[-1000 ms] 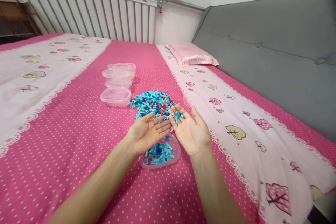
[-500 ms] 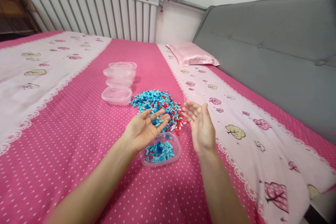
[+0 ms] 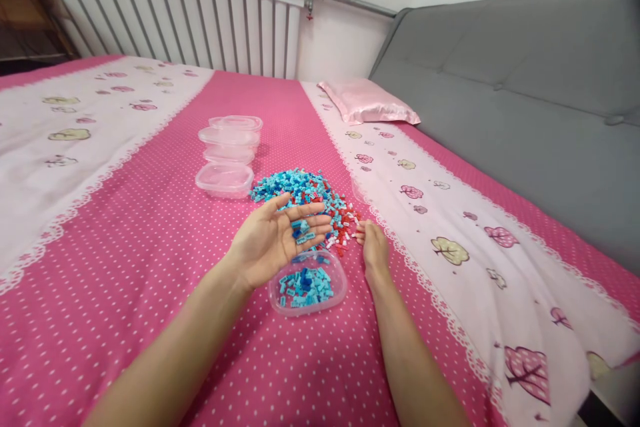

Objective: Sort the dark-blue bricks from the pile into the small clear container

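My left hand (image 3: 267, 240) is turned palm up and inward, fingers stretched out, with a few small blue toy bricks (image 3: 303, 235) lying on the fingers. My right hand (image 3: 375, 247) has its fingers curled together at the right edge of the brick pile, beside some white and red bricks (image 3: 343, 220). Whatever is between those fingertips is too small to make out. The pile (image 3: 295, 181) is mostly blue and partly hidden behind my left hand. Below that hand stands a clear plastic box (image 3: 341, 288) with light and dark blue bricks (image 3: 307, 288) in it.
Several clear plastic boxes (image 3: 225, 177) stand in a row left of the pile, on a pink dotted bedspread (image 3: 170, 213). A pink pillow (image 3: 370, 103) lies farther back, against a grey padded headboard (image 3: 510, 67). A white radiator (image 3: 215, 20) runs along the wall.
My right hand has gone from open and palm inward to curled fingers, lower at the pile's right edge. My left hand has tilted and shifted slightly, the bricks still on its fingers.
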Demonstrator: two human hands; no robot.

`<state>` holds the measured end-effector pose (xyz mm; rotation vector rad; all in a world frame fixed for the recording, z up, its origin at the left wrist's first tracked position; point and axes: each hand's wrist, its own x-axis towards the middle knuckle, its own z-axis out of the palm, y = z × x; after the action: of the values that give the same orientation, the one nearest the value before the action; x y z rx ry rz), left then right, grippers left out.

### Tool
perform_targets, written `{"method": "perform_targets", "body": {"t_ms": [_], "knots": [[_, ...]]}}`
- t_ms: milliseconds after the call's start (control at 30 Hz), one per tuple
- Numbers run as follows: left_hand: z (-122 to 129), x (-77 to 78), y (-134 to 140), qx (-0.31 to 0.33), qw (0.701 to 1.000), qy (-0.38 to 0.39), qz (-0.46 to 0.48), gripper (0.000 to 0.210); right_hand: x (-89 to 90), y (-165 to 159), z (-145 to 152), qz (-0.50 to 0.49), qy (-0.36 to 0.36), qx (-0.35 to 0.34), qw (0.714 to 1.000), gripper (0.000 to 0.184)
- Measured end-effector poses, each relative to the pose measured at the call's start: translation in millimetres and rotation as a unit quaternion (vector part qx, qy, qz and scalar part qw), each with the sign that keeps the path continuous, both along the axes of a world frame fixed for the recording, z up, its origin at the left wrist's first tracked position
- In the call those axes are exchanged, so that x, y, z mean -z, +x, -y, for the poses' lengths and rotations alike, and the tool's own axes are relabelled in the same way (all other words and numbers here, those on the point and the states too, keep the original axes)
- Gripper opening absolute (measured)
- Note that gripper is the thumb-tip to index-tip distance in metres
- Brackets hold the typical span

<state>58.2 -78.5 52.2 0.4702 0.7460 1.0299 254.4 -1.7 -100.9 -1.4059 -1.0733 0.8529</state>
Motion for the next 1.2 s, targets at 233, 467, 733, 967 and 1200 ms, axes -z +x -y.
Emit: {"method": "perform_targets", "body": {"t_ms": [233,467,733,967,1200], "knots": [[9.5,2.3,7.3,0.151,0.971,0.103,-0.157,0.054,0.7,2.2,-3.2,-0.002,-0.028,0.010,1.000,0.046],[0.9,6.8,-19.4,0.118,0.912,0.244,-0.307,0.030,5.8,3.4,-4.3,0.016,-0.032,0.011,0.999,0.043],[-46.8,69.1,-39.2,0.004,0.758,0.391,-0.522,0.033,9.0,3.6,-4.2,0.054,-0.022,0.008,0.998,0.043],[-48.7,97.8,-24.1,0.140,0.704,0.468,-0.516,0.030,6.3,2.5,-2.7,0.050,-0.023,0.004,0.998,0.043],[-55.1,105.3,-37.1,0.068,0.656,0.453,-0.600,0.032,6.2,1.5,-2.6,0.057,-0.014,0.003,0.998,0.042]]}}
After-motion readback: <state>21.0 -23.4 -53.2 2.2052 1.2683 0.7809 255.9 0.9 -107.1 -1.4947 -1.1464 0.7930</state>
